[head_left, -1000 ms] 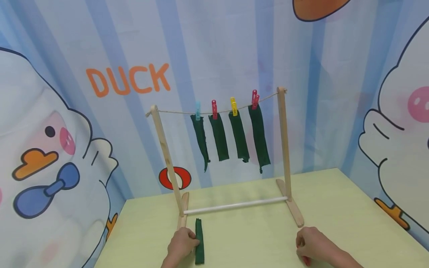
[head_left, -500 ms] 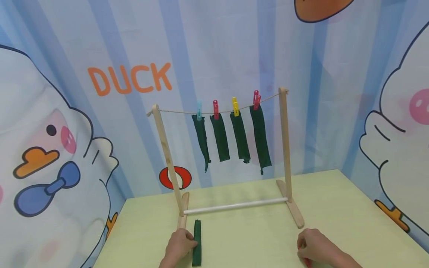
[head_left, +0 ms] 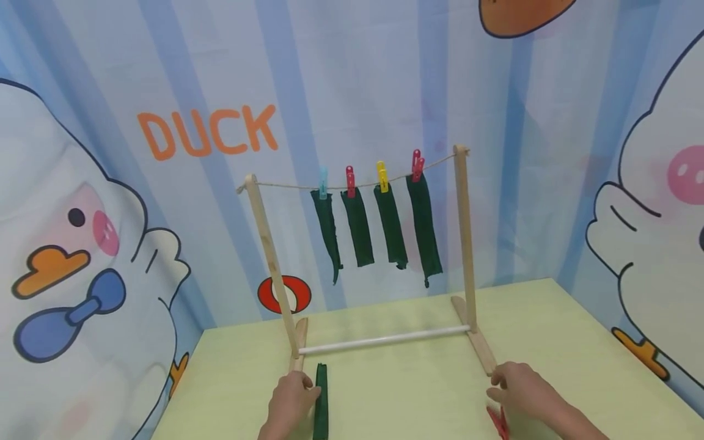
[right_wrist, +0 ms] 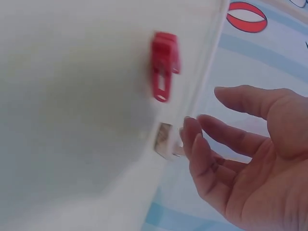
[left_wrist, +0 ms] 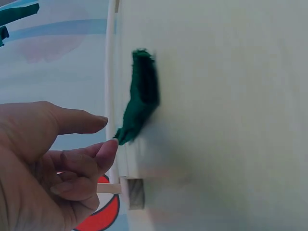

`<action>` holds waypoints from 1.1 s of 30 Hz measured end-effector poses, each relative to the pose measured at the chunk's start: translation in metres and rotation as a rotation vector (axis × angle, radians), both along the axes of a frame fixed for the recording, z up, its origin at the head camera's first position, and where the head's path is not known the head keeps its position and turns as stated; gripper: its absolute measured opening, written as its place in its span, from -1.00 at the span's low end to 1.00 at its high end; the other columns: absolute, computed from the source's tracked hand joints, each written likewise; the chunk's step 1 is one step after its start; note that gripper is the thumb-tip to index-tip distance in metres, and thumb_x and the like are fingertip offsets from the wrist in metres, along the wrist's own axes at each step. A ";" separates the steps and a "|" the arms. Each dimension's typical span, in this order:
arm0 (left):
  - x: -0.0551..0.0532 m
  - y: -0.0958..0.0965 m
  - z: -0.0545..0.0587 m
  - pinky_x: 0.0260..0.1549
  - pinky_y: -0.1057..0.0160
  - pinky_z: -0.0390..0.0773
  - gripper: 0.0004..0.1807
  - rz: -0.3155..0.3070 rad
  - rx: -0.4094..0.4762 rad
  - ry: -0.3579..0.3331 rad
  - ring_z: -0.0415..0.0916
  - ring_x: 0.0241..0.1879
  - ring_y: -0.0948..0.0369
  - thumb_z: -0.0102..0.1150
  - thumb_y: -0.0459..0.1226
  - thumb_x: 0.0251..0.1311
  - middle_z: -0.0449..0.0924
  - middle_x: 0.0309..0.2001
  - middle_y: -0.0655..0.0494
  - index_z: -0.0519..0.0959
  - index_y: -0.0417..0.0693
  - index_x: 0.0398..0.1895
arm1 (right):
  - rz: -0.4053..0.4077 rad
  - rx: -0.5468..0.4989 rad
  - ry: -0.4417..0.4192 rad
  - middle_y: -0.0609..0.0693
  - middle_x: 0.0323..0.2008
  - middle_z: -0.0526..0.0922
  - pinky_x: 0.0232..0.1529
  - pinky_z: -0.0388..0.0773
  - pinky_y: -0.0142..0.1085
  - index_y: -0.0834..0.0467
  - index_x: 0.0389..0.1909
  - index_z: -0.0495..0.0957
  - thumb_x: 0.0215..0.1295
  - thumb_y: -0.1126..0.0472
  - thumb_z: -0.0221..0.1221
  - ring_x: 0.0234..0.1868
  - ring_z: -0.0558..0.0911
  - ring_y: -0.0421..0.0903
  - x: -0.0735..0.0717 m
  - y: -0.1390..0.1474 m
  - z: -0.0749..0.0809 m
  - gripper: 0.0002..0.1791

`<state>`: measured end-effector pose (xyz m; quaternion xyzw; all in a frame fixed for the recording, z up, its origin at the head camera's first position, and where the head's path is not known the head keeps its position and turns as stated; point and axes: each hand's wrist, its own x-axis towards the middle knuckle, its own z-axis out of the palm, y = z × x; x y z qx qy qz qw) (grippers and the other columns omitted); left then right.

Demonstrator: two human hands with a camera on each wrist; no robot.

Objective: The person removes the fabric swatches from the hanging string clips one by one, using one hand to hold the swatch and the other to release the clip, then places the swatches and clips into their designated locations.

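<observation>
A green cloth strip (head_left: 321,400) lies lengthwise on the table, just right of my left hand (head_left: 288,400). In the left wrist view that hand's thumb and forefinger stand apart, with a fingertip right at the end of the cloth strip (left_wrist: 142,89). My right hand (head_left: 519,388) hovers by the stand's right foot, its fingers loosely bent around nothing. Below it sits a red clothespin (head_left: 499,421) on the table. The right wrist view shows this clothespin (right_wrist: 163,65) apart from the fingertips.
A wooden stand (head_left: 466,244) with a white crossbar (head_left: 385,339) holds up a string (head_left: 291,184). Several green strips (head_left: 357,226) hang there from blue, red and yellow clothespins (head_left: 382,176). Behind the pale yellow table (head_left: 396,397) is a duck-print curtain (head_left: 363,73).
My right hand has let go of the red clothespin and lifted off it a little. The cloth strip on the table has shifted slightly left, and my left thumb and fingers have parted.
</observation>
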<state>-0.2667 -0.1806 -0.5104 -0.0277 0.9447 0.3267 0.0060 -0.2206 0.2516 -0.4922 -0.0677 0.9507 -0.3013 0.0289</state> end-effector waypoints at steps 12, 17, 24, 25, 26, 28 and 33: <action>-0.009 0.012 0.017 -0.71 0.28 0.40 -0.93 0.033 0.078 0.308 0.38 -0.62 0.25 0.23 -0.32 0.25 0.53 -0.48 0.16 0.65 -0.13 -0.34 | -0.008 -0.129 0.280 0.09 -0.28 0.67 -0.63 0.50 -0.33 0.29 -0.19 0.69 0.35 0.37 0.18 -0.57 0.55 -0.20 -0.014 -0.027 0.045 -0.86; -0.013 0.015 0.026 -0.68 0.30 0.43 -0.93 0.055 0.102 0.404 0.42 -0.58 0.27 0.24 -0.32 0.26 0.59 -0.46 0.15 0.66 -0.14 -0.33 | -0.013 -0.143 0.432 0.14 -0.25 0.66 -0.51 0.56 -0.33 0.31 -0.18 0.68 0.35 0.37 0.18 -0.43 0.62 -0.16 -0.022 -0.037 0.060 -0.86; -0.028 0.011 0.052 -0.52 0.38 0.56 -0.91 0.007 0.326 0.683 0.57 -0.42 0.19 0.28 -0.35 0.29 0.67 -0.34 0.06 0.68 -0.17 -0.20 | 0.059 -0.210 0.704 0.22 -0.10 0.66 -0.53 0.57 -0.33 0.33 -0.03 0.64 0.36 0.38 0.19 -0.46 0.68 -0.13 -0.045 -0.054 0.098 -0.78; -0.032 0.012 0.059 -0.48 0.38 0.57 -0.89 -0.007 0.359 0.710 0.59 -0.39 0.17 0.28 -0.35 0.30 0.67 -0.31 0.05 0.67 -0.18 -0.16 | 0.068 -0.216 0.741 0.22 -0.09 0.65 -0.52 0.58 -0.32 0.32 -0.01 0.64 0.36 0.38 0.20 -0.44 0.68 -0.11 -0.049 -0.057 0.105 -0.77; -0.035 0.012 0.067 -0.44 0.39 0.58 -0.87 -0.019 0.384 0.732 0.60 -0.36 0.15 0.29 -0.34 0.30 0.67 -0.28 0.04 0.66 -0.18 -0.14 | 0.076 -0.223 0.774 0.22 -0.08 0.64 -0.51 0.59 -0.30 0.32 0.01 0.63 0.36 0.37 0.21 -0.42 0.69 -0.09 -0.052 -0.061 0.113 -0.76; -0.043 0.015 0.083 -0.38 0.39 0.59 -0.84 -0.041 0.409 0.766 0.63 -0.30 0.11 0.29 -0.32 0.30 0.68 -0.24 0.02 0.64 -0.20 -0.11 | 0.090 -0.243 0.832 0.22 -0.06 0.63 -0.49 0.62 -0.25 0.32 0.02 0.61 0.35 0.37 0.22 -0.42 0.68 -0.07 -0.058 -0.070 0.129 -0.74; -0.060 0.023 0.123 -0.32 0.39 0.58 -0.70 -0.085 0.491 0.755 0.62 -0.14 0.06 0.27 -0.22 0.33 0.66 -0.11 -0.03 0.59 -0.22 0.02 | 0.144 -0.272 0.936 0.21 0.00 0.61 -0.47 0.64 -0.22 0.33 0.05 0.59 0.34 0.35 0.26 -0.41 0.68 -0.07 -0.072 -0.099 0.172 -0.70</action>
